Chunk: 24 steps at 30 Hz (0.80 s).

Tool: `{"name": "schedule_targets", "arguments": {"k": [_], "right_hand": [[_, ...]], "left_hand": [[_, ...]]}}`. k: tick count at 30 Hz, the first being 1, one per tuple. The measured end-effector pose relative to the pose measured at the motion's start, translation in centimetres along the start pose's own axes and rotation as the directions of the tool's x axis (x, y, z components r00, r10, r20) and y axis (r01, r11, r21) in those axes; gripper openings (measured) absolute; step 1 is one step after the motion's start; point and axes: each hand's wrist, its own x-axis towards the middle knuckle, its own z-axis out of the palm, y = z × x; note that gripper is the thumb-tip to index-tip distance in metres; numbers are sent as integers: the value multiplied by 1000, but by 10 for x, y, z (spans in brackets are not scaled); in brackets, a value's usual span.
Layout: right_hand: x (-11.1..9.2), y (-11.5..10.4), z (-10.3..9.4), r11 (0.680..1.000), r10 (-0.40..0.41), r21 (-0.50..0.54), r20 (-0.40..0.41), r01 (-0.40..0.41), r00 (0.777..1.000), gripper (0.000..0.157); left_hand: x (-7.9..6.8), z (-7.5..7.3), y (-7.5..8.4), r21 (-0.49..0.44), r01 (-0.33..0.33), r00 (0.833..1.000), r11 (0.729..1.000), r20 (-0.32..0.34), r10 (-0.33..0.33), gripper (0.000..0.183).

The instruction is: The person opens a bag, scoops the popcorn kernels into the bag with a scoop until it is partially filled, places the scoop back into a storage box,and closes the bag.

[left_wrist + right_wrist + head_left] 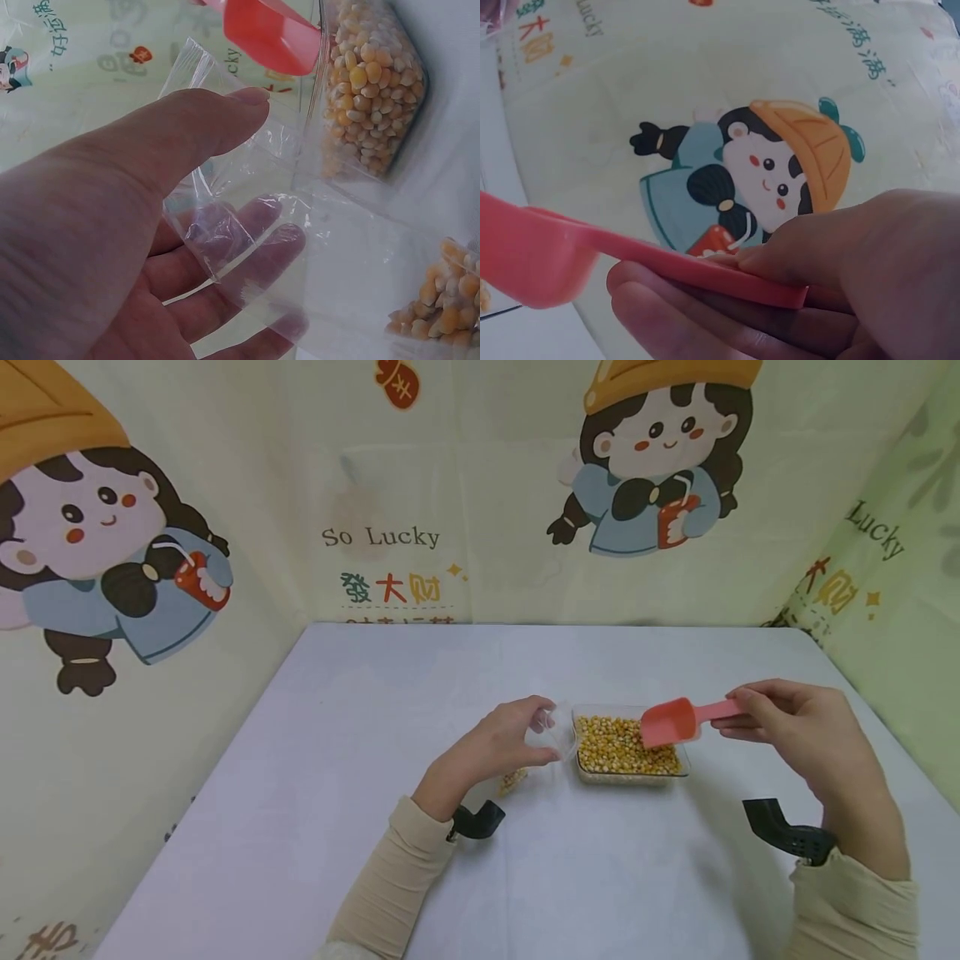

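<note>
My left hand point(495, 739) holds a clear plastic bag point(352, 217) by its mouth, thumb on one side and fingers spread along the other. A small heap of corn kernels point(442, 300) lies in the lower part of the bag. Just right of the bag is a clear rectangular container point(633, 779), filled with yellow corn kernels point(615, 743). My right hand point(813, 731) pinches the handle of a coral-pink scoop point(669, 723) between thumb and fingers. The scoop's bowl overlaps the container's right half in the head view, its front edge right at the kernels.
A white tabletop point(300, 793) lies under everything. Cloth walls point(517, 527) printed with cartoon figures and lettering rise at the back and both sides. Each wrist carries a black camera mount point(787, 831).
</note>
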Motion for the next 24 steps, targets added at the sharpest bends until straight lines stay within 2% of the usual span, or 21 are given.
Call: {"name": "schedule_targets", "arguments": {"k": [6, 12, 24], "right_hand": [[2, -3, 6, 998, -8, -70, -10, 7, 1000, 54], [4, -6, 15, 993, -19, -116, 20, 22, 1000, 50], [6, -11, 19, 995, -13, -96, 83, 21, 996, 50]], "left_hand": [[0, 0, -1, -4, -9, 1000, 1000, -1, 9, 64], [-2, -1, -1, -11, 2, 1000, 1000, -4, -2, 65], [-2, -4, 1, -14, 5, 1000, 1000, 0, -5, 64]]}}
